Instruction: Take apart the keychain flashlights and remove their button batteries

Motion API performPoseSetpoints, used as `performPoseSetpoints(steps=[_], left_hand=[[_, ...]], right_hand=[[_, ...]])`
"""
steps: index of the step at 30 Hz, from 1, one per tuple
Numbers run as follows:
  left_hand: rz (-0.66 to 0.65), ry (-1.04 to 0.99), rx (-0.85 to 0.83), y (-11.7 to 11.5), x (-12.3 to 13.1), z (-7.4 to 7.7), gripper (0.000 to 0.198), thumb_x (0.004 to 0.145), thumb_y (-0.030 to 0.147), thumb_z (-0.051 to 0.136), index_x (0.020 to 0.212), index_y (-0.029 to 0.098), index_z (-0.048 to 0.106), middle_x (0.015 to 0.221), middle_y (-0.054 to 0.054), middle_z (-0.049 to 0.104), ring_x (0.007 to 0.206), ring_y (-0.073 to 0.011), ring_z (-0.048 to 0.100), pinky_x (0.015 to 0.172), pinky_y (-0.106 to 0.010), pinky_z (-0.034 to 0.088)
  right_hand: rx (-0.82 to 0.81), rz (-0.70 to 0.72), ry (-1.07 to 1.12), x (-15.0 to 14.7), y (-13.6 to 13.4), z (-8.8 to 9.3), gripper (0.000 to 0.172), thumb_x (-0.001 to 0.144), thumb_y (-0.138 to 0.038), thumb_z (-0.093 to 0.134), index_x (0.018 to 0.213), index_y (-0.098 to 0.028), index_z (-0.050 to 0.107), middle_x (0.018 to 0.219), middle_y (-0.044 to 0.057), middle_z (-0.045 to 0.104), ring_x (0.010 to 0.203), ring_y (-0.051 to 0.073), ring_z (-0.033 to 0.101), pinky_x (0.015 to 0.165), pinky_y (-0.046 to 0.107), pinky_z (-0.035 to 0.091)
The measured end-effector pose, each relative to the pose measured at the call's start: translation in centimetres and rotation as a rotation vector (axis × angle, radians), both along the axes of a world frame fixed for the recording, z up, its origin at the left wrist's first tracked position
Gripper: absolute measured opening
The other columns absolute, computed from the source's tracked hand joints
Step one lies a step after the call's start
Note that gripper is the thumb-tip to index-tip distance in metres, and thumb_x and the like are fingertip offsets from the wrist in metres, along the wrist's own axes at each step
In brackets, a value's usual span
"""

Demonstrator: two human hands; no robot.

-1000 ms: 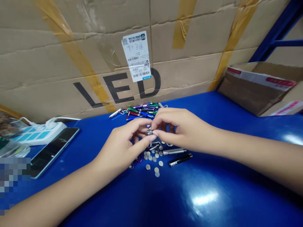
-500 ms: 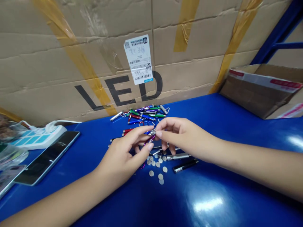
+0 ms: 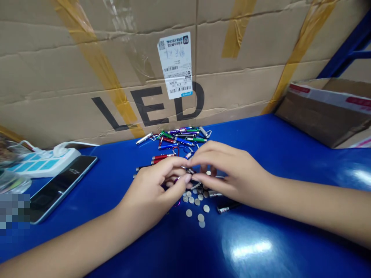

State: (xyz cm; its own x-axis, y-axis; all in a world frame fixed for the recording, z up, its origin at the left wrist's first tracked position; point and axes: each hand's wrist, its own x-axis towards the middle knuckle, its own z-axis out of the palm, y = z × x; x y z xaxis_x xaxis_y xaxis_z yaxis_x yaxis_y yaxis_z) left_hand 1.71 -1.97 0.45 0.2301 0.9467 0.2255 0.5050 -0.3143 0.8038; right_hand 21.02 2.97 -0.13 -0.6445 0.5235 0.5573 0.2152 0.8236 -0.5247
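Observation:
My left hand is closed around a slim purple penlight, mostly covered by the fingers; a pink clip loop hangs below the hand. My right hand meets it from the other side, thumb and forefinger bent around the penlight's silvery end. What lies between those right fingertips is too small and hidden to make out. Below the hands, several silver button cells are scattered on the blue table. A black penlight and a silver penlight lie by the right hand, partly covered.
Behind the hands lies a pile of coloured penlights with clips. A large cardboard box marked LED stands at the back. To the left are a phone and a power strip; an open carton stands at right.
My right fingertips have spread a little and shifted lower at the penlight's end. My left hand keeps its grip. The view has moved slightly, so the background sits a little higher and further right.

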Motion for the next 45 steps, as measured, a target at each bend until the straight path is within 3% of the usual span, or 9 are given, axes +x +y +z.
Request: performPoseSetpoints(steps=[6,13,17,22,25,34,39,41,45], left_hand=[[0.042,-0.017,0.037,0.0,-0.1,-0.4,0.010,0.082,0.024,0.062,0.092,0.022,0.061,0.080,0.001,0.074,0.071,-0.0130,0.071,0.054,-0.017,0.052],[0.040,-0.078,0.015,0.1,-0.3,-0.1,0.010,0.081,0.026,0.064,0.090,0.022,0.064,0.085,0.000,0.073,0.074,-0.0136,0.070,0.062,-0.020,0.056],[0.046,-0.040,0.015,0.3,-0.6,0.1,0.012,0.080,0.030,0.066,0.087,0.020,0.066,0.084,-0.001,0.073,0.071,-0.0140,0.068,0.060,-0.021,0.055],[-0.013,0.242,0.260,0.4,-0.9,0.6,0.007,0.079,0.019,0.063,0.083,0.021,0.069,0.083,0.001,0.073,0.074,-0.0126,0.066,0.066,-0.020,0.052],[-0.014,0.287,0.285,0.4,-1.0,1.0,0.009,0.079,0.018,0.063,0.085,0.022,0.068,0.081,0.003,0.072,0.070,-0.0103,0.065,0.065,-0.018,0.051],[-0.003,-0.072,-0.073,0.7,-1.3,0.7,0.011,0.079,0.022,0.067,0.089,0.020,0.063,0.080,0.002,0.070,0.070,-0.0107,0.067,0.062,-0.017,0.054],[0.019,-0.223,-0.204,1.0,-1.2,0.6,0.015,0.076,0.023,0.071,0.087,0.018,0.062,0.071,0.002,0.067,0.065,-0.0103,0.065,0.057,-0.017,0.053],[0.029,-0.262,-0.254,1.1,-1.2,0.5,0.017,0.075,0.024,0.072,0.087,0.017,0.062,0.071,0.002,0.067,0.065,-0.0096,0.064,0.058,-0.016,0.053],[0.030,-0.286,-0.327,1.2,-1.3,0.5,0.019,0.076,0.027,0.073,0.088,0.016,0.063,0.070,0.002,0.065,0.061,-0.0073,0.062,0.057,-0.014,0.051]], right_hand=[[-0.445,-0.024,0.052,-0.5,0.0,0.2,0.014,0.081,-0.019,0.063,0.095,-0.019,0.064,0.086,0.001,0.069,0.072,0.010,0.064,0.062,0.022,0.052],[-0.792,-0.023,0.167,-0.9,-0.1,0.6,0.013,0.075,-0.022,0.066,0.087,-0.019,0.065,0.068,-0.001,0.066,0.062,0.012,0.062,0.055,0.024,0.049],[-0.893,0.011,0.147,-0.9,-0.4,0.7,0.016,0.074,-0.021,0.064,0.090,-0.019,0.064,0.068,0.000,0.068,0.064,0.014,0.066,0.055,0.024,0.050],[-0.815,-0.022,0.167,-0.9,-0.4,0.6,0.016,0.074,-0.019,0.064,0.090,-0.020,0.063,0.069,0.000,0.068,0.063,0.014,0.065,0.053,0.024,0.050],[-0.812,-0.019,0.167,-0.8,-0.5,0.7,0.012,0.077,-0.018,0.062,0.088,-0.021,0.063,0.069,-0.001,0.068,0.064,0.013,0.065,0.054,0.023,0.050],[-0.827,-0.045,0.222,-0.7,-0.3,0.6,0.014,0.075,-0.015,0.061,0.088,-0.020,0.065,0.070,0.000,0.069,0.070,0.014,0.067,0.067,0.029,0.055],[-0.856,-0.052,0.169,-0.6,0.4,0.6,0.017,0.078,-0.015,0.062,0.094,-0.019,0.064,0.069,0.000,0.069,0.068,0.013,0.068,0.063,0.026,0.055],[-0.705,-0.010,0.095,-0.4,0.8,0.5,0.017,0.079,-0.021,0.065,0.096,-0.017,0.066,0.073,0.001,0.070,0.068,0.013,0.067,0.062,0.025,0.054],[-0.072,0.080,-0.093,0.4,1.5,0.4,0.015,0.082,-0.025,0.069,0.094,-0.016,0.069,0.083,0.002,0.070,0.075,0.011,0.065,0.068,0.023,0.051]])
